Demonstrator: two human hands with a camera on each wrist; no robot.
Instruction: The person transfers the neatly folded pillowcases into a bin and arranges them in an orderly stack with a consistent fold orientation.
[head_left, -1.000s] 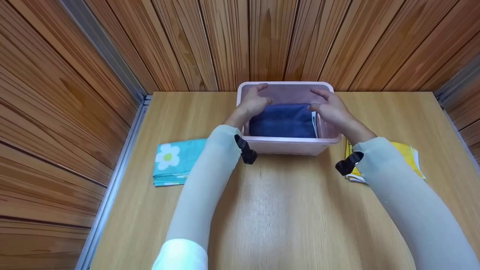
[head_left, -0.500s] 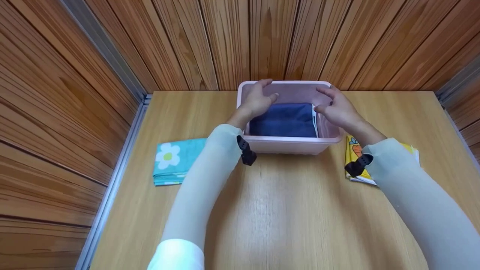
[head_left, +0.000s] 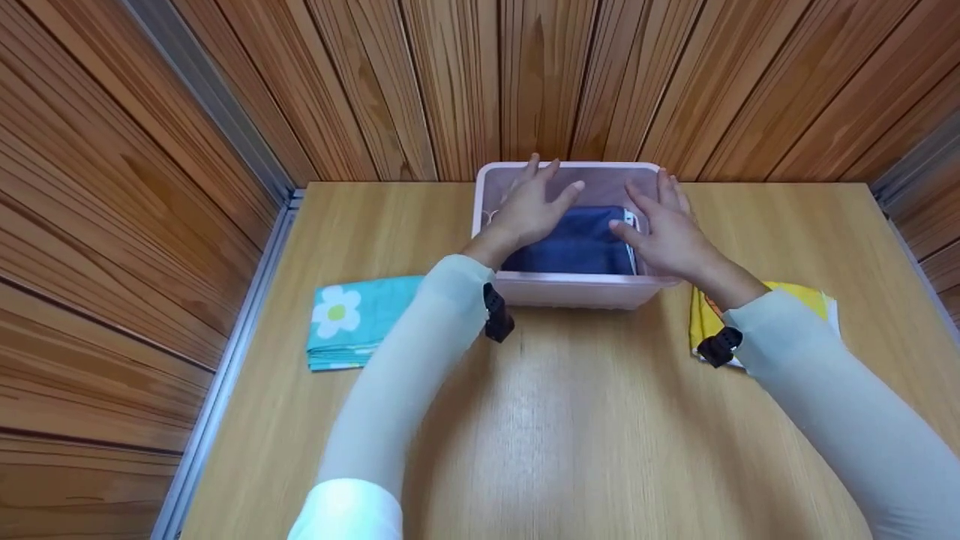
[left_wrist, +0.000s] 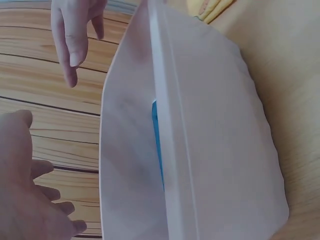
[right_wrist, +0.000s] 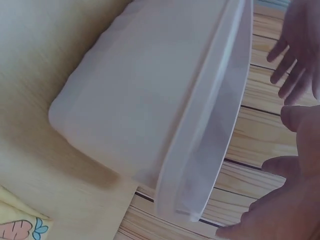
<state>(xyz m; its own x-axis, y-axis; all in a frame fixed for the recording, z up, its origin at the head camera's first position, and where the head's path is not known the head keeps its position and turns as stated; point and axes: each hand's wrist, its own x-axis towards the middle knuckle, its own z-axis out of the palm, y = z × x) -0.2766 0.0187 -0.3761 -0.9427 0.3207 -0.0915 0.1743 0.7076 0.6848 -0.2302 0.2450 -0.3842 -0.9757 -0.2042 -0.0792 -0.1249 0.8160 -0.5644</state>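
On the table (head_left: 555, 420), a pink bin (head_left: 570, 292) holds folded navy cloth (head_left: 581, 247).

Faced a rear wall (head_left: 457, 90) of reddish-brown wood-grain boards, split by dark upright seams and streaked with fine lines. Turned at the corner, past a grey metal post (head_left: 206, 94), onto a left wall (head_left: 112, 225) of similar boarding, with seams slanting down toward a silvery rail (head_left: 232, 352). Ended on the other side in a right wall (head_left: 934, 225), visible only as a strip of brown boards beside another pale rail (head_left: 922, 281). Enclosed between these a tabletop (head_left: 570, 375) of light, honey-coloured wood, finely grained and reaching back to the boards. Caught a whitish glare (head_left: 536, 435) near the middle, flanked by soft shadows. Turned paler, as boarding, in both wrist views.
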